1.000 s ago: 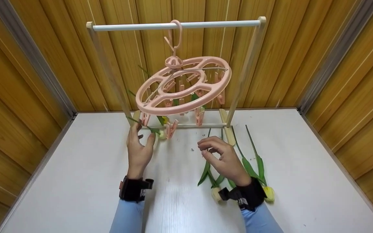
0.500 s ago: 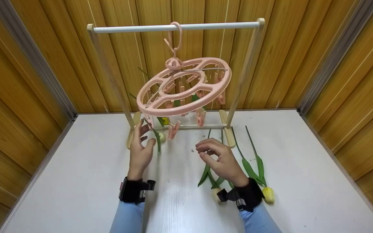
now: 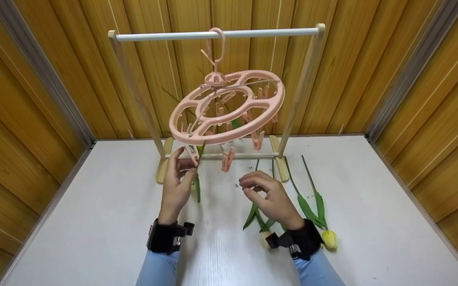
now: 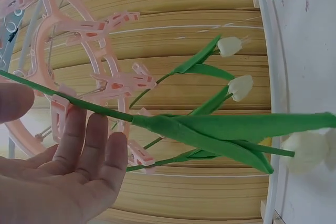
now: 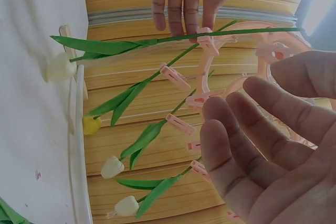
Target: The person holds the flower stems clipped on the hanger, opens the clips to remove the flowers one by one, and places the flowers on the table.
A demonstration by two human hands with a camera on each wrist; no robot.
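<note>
Under the pink hanger, the tulip hangs stem-up, vertical.

white tulip: half behind right wrist strap | left thumb: cut by edge

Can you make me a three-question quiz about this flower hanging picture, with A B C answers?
1. Where does the pink hanger hang?
A. on the white rail
B. on the table
C. on the wall

2. What colour is the tulip by the right wrist?
A. red
B. yellow
C. blue

3. What is the right hand doing?
A. gripping a peg
B. holding nothing
C. squeezing a stem

Answers: 1 A, its hook loops over the rail. 2 B, the bloom is yellow. 3 B, its curled fingers are empty, while the left hand touches a stem.
</note>
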